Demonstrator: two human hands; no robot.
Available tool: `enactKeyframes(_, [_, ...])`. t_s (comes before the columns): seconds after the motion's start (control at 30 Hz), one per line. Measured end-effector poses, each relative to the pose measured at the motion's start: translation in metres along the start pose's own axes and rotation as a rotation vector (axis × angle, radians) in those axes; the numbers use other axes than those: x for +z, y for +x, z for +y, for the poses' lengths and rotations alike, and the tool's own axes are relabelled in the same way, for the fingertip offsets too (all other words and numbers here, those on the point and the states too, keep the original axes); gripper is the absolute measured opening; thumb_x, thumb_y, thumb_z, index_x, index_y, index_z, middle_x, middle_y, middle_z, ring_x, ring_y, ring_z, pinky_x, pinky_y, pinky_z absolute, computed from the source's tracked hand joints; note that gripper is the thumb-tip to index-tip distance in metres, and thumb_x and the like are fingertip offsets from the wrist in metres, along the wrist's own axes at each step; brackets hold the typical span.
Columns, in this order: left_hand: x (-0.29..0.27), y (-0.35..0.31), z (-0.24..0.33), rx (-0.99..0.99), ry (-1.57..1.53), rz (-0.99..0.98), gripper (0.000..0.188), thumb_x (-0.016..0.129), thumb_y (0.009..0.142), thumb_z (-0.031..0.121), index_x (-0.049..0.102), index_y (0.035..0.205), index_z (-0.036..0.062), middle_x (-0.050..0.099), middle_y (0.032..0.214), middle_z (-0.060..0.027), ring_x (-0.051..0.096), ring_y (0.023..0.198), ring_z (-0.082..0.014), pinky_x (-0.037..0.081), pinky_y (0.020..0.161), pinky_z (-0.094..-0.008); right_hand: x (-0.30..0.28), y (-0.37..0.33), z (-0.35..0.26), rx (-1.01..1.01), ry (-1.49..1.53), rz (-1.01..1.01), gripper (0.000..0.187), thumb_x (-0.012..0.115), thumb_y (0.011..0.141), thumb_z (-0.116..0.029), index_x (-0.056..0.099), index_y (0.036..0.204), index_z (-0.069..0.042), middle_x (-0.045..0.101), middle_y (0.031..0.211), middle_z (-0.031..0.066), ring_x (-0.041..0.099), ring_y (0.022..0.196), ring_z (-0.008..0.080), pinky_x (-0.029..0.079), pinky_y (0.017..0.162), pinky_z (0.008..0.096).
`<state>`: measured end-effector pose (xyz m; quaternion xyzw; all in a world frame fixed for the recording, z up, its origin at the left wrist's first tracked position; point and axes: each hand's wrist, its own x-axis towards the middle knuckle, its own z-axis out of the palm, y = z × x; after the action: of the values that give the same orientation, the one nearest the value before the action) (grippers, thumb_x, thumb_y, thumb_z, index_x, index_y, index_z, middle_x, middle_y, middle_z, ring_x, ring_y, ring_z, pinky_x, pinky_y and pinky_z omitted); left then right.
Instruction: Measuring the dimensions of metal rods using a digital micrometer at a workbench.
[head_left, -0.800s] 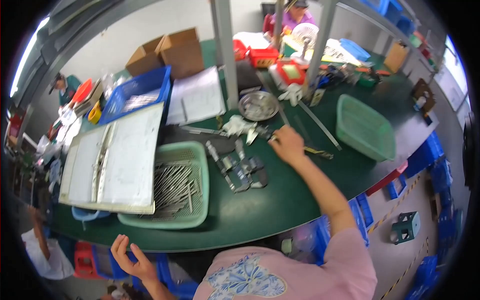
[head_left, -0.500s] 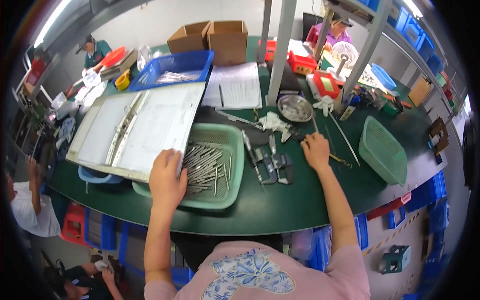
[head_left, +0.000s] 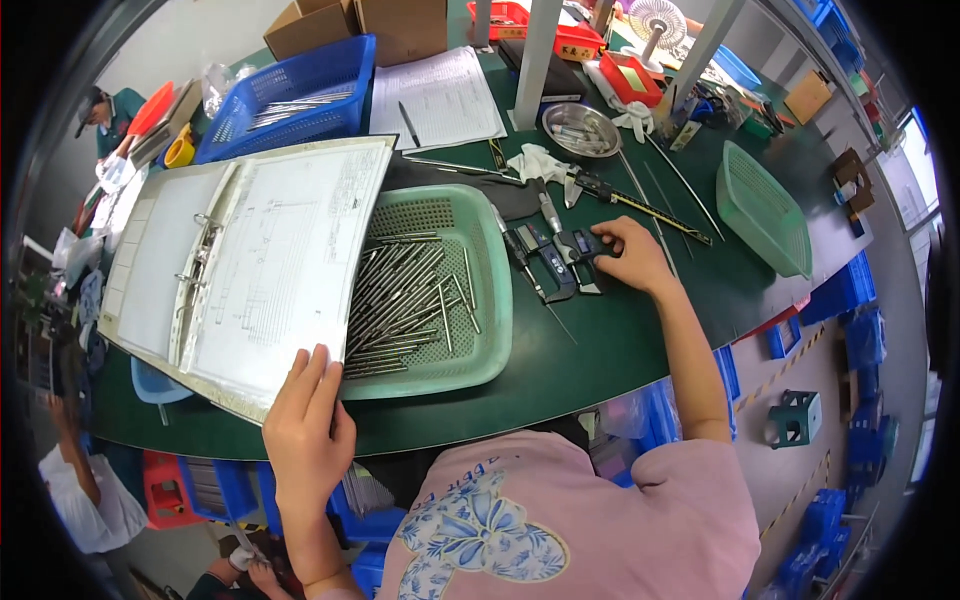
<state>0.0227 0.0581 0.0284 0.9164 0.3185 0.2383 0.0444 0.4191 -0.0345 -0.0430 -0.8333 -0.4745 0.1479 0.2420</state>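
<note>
Head view: right hand (head_left: 632,256) leaves the caliper (head_left: 650,208) for a micrometer (head_left: 572,242)

A moment ago my right hand was over the caliper; now that tool lies uncovered and my fingertips are at the black frame of the micrometer. As I judge it, this makes the micrometer the thing I am handling. My thumb and fingers curl at its right side, but I can't tell whether they have closed on it. It lies on the green surface (head_left: 610,345), just beside a second micrometer (head_left: 540,258) and right of the green basket (head_left: 500,300) of metal rods (head_left: 395,290).

Its long axis runs away from me, leaning a little left: the thimble end points toward the white cloth (head_left: 535,163), the other end back toward me. My left hand (head_left: 308,430), fingers straight rather than wrapped, rests on the lower right corner of the ring binder (head_left: 275,260).
</note>
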Motion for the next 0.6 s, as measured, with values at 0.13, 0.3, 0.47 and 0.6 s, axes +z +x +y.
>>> enactKeyframes(0.13, [-0.01,-0.011,0.002,0.021,0.068,-0.075,0.039,0.052,0.06,-0.007,0.057,0.098,0.0,0.054,0.108,-0.0154,0.05,0.103,-0.0327,0.043,0.083,-0.0369,-0.004,-0.005,-0.029,-0.065,-0.142,-0.01,0.05,0.068,0.055,-0.027,0.058,0.101,-0.013,0.051,0.085,0.0054,0.054,0.08,0.021,0.044,0.071,0.0308])
enactKeyframes(0.3, [-0.012,-0.009,0.004,-0.002,0.024,-0.087,0.036,0.054,0.06,-0.005,0.057,0.095,0.0001,0.053,0.109,-0.015,0.05,0.103,-0.033,0.043,0.082,-0.0376,-0.008,0.01,-0.024,-0.089,-0.118,-0.152,0.053,0.07,0.052,-0.022,0.054,0.101,-0.012,0.052,0.087,0.0064,0.055,0.083,0.0237,0.044,0.071,0.0318])
enactKeyframes(0.47, [-0.005,0.027,0.032,-0.005,0.008,-0.121,0.029,0.061,0.061,0.005,0.058,0.089,0.001,0.054,0.099,-0.016,0.052,0.094,-0.0317,0.044,0.076,-0.0365,-0.03,0.011,-0.01,-0.176,-0.134,-0.157,0.042,0.063,0.057,-0.011,0.046,0.095,-0.008,0.057,0.082,0.0136,0.055,0.08,0.0307,0.043,0.067,0.0367])
enactKeyframes(0.6, [0.035,0.058,0.05,0.006,0.02,-0.237,0.016,0.06,0.064,0.015,0.057,0.074,0.0021,0.053,0.07,-0.0094,0.053,0.066,-0.0262,0.044,0.056,-0.0349,-0.031,0.004,-0.026,-0.317,-0.361,-0.079,0.037,0.056,0.062,-0.003,0.04,0.094,-0.01,0.055,0.075,0.0168,0.054,0.075,0.0366,0.039,0.06,0.044])
